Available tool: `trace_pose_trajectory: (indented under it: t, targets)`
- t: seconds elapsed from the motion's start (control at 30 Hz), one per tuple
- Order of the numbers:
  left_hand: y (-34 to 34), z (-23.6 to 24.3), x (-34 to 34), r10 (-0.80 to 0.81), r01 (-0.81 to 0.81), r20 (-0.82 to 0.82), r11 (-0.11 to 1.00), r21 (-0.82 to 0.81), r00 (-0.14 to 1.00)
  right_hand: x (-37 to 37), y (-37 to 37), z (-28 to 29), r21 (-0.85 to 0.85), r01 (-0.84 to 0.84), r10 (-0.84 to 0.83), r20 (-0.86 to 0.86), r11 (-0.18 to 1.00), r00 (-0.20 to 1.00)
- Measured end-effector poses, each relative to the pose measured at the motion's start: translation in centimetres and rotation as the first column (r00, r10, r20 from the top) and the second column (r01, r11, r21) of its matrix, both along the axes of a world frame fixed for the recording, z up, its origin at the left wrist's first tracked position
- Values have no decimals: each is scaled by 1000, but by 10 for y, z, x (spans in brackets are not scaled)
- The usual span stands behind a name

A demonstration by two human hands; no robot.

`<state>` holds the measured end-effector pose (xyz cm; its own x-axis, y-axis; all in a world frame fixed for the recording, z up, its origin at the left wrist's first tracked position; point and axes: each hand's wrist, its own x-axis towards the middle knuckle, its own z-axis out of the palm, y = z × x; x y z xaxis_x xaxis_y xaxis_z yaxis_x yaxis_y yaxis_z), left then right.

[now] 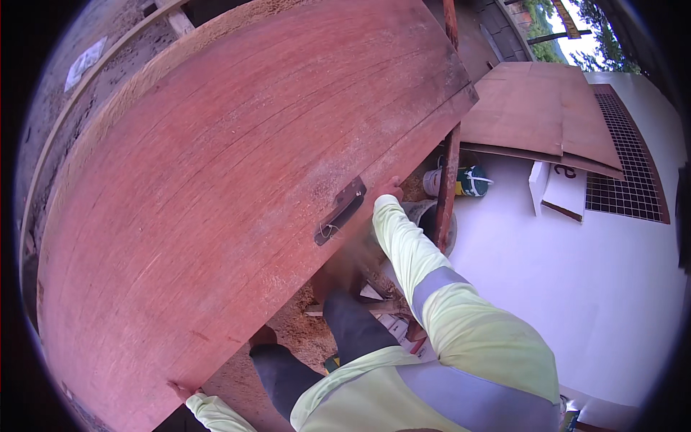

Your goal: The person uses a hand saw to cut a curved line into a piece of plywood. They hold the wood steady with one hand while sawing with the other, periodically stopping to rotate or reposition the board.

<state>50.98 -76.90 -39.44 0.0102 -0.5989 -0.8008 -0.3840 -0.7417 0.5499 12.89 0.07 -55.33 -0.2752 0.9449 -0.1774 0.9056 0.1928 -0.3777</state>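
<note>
A large reddish plywood panel (230,158) spans the left and centre of the head view. My right hand (389,189) grips its near edge at the centre, beside a dark elongated piece (338,211) with a thin wire on it, lying on the panel. My left hand (183,391) holds the same edge at the lower left, its fingers on the top face and the rest partly hidden. Below the edge my dark-clad legs (345,324) show above sawdust-covered ground (291,331). A reddish post (448,194) stands just right of my right hand.
At right, brown boards (525,108), white offcuts (565,189) and a wire-mesh panel (622,180) lie on a large white sheet (568,302). Paint pails (468,180) and a grey bucket (446,234) sit by the post. A block wall (497,29) stands behind.
</note>
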Motion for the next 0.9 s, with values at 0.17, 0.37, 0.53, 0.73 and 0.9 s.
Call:
trace_pose_trajectory:
  t: [0.17,0.37,0.53,0.73,0.9]
  targets:
    - [-17,2,7,138,-139,-92,990,-9,986,-19,-24,8,-84,76,-90,-170,994,981]
    - [4,19,-16,103,-101,-101,994,30,990,-29,-54,92,-19,210,-210,-140,978,968]
    - [-8,6,3,123,-108,-206,991,84,971,-42,-69,98,-3,239,-236,-175,971,956]
    - [7,18,-13,92,-94,17,959,266,996,-22,-44,71,32,209,-200,-181,977,963]
    - [11,42,-5,-118,110,11,949,295,993,-20,-122,75,-125,166,-182,-136,978,974]
